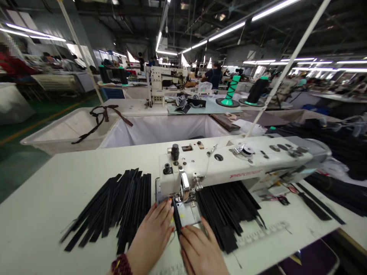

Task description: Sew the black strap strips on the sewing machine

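Strip (176, 218) pressed by flat hands (155, 233).

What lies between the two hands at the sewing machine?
In the head view, a single black strip lies between the left hand and right hand, running up under the sewing machine presser foot.

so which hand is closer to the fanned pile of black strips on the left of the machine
Left. The left hand lies just right of that fanned pile, nearly at its edge. The right hand sits farther right, beyond the single black strip between the hands.
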Action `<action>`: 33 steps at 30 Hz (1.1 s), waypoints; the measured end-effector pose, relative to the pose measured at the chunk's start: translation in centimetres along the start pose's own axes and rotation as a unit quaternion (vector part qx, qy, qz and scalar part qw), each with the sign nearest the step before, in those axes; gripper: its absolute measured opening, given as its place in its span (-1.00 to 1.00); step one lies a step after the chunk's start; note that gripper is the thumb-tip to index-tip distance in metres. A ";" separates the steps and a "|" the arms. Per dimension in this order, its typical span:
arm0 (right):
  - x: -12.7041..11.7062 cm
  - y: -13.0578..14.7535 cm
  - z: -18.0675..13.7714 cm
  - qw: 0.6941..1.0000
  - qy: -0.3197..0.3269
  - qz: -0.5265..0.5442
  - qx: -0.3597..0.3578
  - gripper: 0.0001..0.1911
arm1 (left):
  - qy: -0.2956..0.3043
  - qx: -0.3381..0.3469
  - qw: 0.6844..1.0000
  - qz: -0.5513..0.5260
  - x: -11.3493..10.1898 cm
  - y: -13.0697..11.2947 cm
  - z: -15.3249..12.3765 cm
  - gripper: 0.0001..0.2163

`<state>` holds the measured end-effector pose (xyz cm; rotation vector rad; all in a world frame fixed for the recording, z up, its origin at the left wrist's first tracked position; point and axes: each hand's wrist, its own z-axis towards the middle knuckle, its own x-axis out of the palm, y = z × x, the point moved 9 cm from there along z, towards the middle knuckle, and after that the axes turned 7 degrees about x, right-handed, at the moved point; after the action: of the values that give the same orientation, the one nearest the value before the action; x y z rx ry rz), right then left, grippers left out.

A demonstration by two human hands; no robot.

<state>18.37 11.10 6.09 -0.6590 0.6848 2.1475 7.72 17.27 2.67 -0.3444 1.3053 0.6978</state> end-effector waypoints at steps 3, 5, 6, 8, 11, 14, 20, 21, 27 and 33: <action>0.2 -0.1 0.3 1.000 0.017 -0.004 0.004 -0.78 | -0.010 -0.003 1.000 -0.002 0.1 0.3 0.2 -0.64; 0.7 -0.2 0.7 0.999 0.040 -0.005 0.006 -0.77 | -0.009 -0.010 1.000 -0.010 0.2 0.7 0.4 -0.64; 0.9 -0.3 0.8 0.999 0.052 -0.006 0.008 -0.77 | -0.008 -0.014 1.000 -0.015 0.3 0.9 0.5 -0.64; 1.3 -0.4 1.3 0.997 0.071 -0.005 0.013 -0.76 | -0.003 -0.021 1.000 -0.023 0.5 1.3 0.7 -0.66; 1.6 -0.7 2.0 0.996 0.090 -0.002 0.022 -0.73 | 0.004 -0.018 1.000 -0.026 0.7 1.5 0.8 -0.67; 2.1 -1.0 2.6 0.993 0.116 -0.002 0.022 -0.72 | 0.001 -0.006 1.000 -0.024 0.5 1.4 0.9 -0.66; 3.9 -1.8 3.3 0.986 0.161 -0.036 0.031 -0.74 | -0.005 0.013 1.000 -0.019 0.1 1.4 1.1 -0.67; 4.2 -2.0 3.4 0.985 0.164 -0.045 0.035 -0.74 | -0.005 0.015 1.000 -0.020 0.1 1.4 1.1 -0.67; 5.4 -2.4 4.1 0.982 0.165 -0.083 0.045 -0.77 | -0.009 0.016 0.999 -0.028 0.0 1.6 1.1 -0.67; 6.7 -2.6 4.1 0.979 0.166 -0.109 0.053 -0.77 | 0.012 -0.002 0.998 -0.057 0.6 2.0 1.2 -0.68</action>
<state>15.67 18.69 4.04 -0.9986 0.8540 1.8039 7.36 19.64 2.72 -0.4283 1.2958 0.6022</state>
